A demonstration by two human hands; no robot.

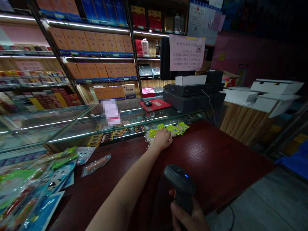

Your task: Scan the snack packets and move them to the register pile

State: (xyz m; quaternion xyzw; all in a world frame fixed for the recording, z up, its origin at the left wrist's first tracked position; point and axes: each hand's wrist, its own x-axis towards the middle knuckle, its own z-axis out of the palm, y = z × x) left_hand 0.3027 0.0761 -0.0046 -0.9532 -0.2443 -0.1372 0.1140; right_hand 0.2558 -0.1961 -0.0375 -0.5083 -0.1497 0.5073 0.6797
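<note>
My left hand (163,139) reaches far across the dark red tabletop, its fingers curled down over small clear snack packets with green labels (175,129). The fingertips are hidden behind the back of the hand. Near the bottom edge, my right hand (186,213) grips the handle of a black barcode scanner (180,181), on which a blue light glows. The scanner's head points forward and left, apart from the packets. A single clear packet with a brownish sausage-like snack (96,165) lies to the left of my left forearm.
A pile of plastic snack bags (36,186) covers the table's left end. Behind the table (207,154) runs a glass display counter (130,120) with a mouse (147,103) on a red pad and a monitor (166,57). White boxes (276,86) stand at right.
</note>
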